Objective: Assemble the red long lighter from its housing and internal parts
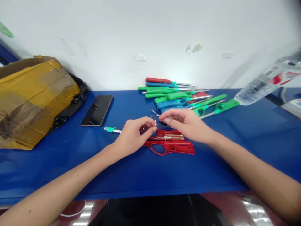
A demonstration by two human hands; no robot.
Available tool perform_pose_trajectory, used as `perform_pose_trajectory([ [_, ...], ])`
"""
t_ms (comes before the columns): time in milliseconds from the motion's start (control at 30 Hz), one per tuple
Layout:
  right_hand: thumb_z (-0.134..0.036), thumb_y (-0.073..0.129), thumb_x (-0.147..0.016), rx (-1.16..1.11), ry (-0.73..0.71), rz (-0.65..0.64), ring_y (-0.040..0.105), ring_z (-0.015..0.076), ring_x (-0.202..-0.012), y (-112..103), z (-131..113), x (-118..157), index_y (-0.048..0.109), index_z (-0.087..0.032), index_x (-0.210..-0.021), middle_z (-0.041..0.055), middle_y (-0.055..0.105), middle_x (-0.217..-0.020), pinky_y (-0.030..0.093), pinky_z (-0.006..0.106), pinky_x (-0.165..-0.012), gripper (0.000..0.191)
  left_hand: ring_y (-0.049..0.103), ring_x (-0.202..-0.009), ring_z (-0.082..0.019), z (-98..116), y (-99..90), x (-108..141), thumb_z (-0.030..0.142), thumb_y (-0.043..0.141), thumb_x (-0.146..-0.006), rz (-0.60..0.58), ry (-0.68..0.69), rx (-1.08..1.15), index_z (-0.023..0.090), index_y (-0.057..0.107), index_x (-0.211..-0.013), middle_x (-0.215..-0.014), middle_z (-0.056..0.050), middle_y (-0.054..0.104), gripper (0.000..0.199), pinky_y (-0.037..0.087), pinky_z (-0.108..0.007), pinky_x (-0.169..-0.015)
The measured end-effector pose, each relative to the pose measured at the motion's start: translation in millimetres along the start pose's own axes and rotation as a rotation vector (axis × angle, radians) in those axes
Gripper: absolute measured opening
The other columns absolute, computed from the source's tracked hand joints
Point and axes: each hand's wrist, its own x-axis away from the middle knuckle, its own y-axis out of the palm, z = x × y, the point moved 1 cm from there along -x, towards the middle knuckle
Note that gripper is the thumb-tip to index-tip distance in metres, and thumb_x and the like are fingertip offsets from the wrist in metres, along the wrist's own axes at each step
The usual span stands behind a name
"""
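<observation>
between the two sets of fingertips, just beyond the open red casing, lies a thin white wire (155,123), bent and looped, its general run going crosswise from one hand to the other. the left hand (132,135) meets it from the left, thumb and forefinger brought together in a pinch on one part of it. the right hand (187,124) comes in from the right, thumb and forefinger drawn nearly together, seemingly pinching another part; its other fingers curl loosely. neither hand is clearly nearer, as both are at the wire. a small black part (164,124) sits right under the right fingertips, and whether it is gripped i cannot tell.

nearer the body, the upper casing half (180,132) and the lower casing half (169,148) lie side by side, long axes left to right. the upper one cradles a clear amber tank (174,137) at its right; the lower looks hollow. a metal tube (117,131) with a teal end pokes out left of the left hand.

farther off, assorted lighters (162,91) are heaped by the wall. a taped carton (35,103) stands at far left, contents hidden; a clear bottle (261,84) leans at right, its fill uncertain.
</observation>
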Motion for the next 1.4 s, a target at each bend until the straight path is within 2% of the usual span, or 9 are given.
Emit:
perform_pose_trajectory([
  [167,-0.033,0.061,-0.087,0.009,0.002,0.016,0.067,0.0225,-0.092,-0.7,-1.8,-0.2,0.072,-0.021,-0.095,0.0061,0.073,-0.096,0.056,0.035,-0.076,0.018,0.062,-0.056,-0.010,-1.5,-3.2,-2.0,0.025,0.062,-0.088,0.032,-0.059,0.000,0.016,0.068,-0.093,-0.070,0.001,0.072,0.013,0.052,-0.023,-0.060],
  [367,-0.033,0.063,-0.087,0.025,-0.001,0.026,0.067,0.0225,-0.090,-0.8,-1.3,-0.2,0.073,-0.021,-0.095,0.0060,0.074,-0.094,0.057,0.035,-0.073,0.018,0.064,-0.056,-0.011,-8.0,-7.3,-4.6,0.027,0.063,-0.086,0.038,-0.122,0.077,0.015,0.066,-0.086,-0.068,-0.001,0.070,0.013,0.054,-0.023,-0.057],
  [600,-0.030,0.068,-0.081,0.007,-0.025,0.007,0.068,0.0193,-0.080,0.7,0.8,-0.5,0.070,-0.019,-0.097,0.0077,0.074,-0.099,0.057,0.033,-0.069,0.020,0.068,-0.064,-0.013,-7.1,-14.2,-6.0,0.027,0.064,-0.084,0.049,-0.146,0.091,0.015,0.066,-0.083,-0.077,-0.003,0.073,0.012,0.055,-0.024,-0.062],
  [767,-0.025,0.068,-0.079,-0.017,-0.053,-0.020,0.068,0.0187,-0.083,0.0,3.3,-1.0,0.069,-0.019,-0.101,0.0076,0.073,-0.104,0.058,0.034,-0.072,0.022,0.068,-0.066,-0.014,-5.6,-13.8,-6.6,0.026,0.065,-0.083,0.032,-0.186,0.208,0.015,0.063,-0.083,-0.078,-0.004,0.073,0.012,0.055,-0.024,-0.062],
  [1067,-0.024,0.067,-0.083,-0.135,-0.050,-0.066,0.068,0.0185,-0.088,0.6,4.8,-1.1,0.068,-0.020,-0.106,0.0061,0.073,-0.100,0.056,0.035,-0.080,0.024,0.063,-0.063,-0.011,-4.0,-12.5,-4.4,0.035,0.057,-0.090,-0.007,-0.184,0.219,0.013,0.069,-0.089,-0.072,-0.003,0.071,0.025,0.051,-0.021,-0.060],
  [1267,-0.023,0.067,-0.085,-0.253,-0.033,-0.087,0.068,0.0178,-0.097,0.2,7.3,-3.0,0.067,-0.022,-0.111,0.0049,0.074,-0.104,0.054,0.035,-0.089,0.026,0.062,-0.061,-0.010,-0.4,-11.4,-0.9,0.030,0.055,-0.091,-0.020,-0.151,0.129,0.014,0.069,-0.090,-0.075,-0.002,0.073,0.022,0.049,-0.019,-0.059],
  [1400,-0.024,0.062,-0.090,-0.239,-0.024,-0.066,0.068,0.0161,-0.095,-1.4,9.0,-3.8,0.067,-0.024,-0.115,0.0042,0.075,-0.110,0.053,0.031,-0.081,0.026,0.062,-0.060,-0.009,0.6,-11.1,0.6,0.028,0.056,-0.091,-0.030,-0.104,0.081,0.015,0.070,-0.092,-0.076,0.000,0.074,0.019,0.049,-0.019,-0.060],
])
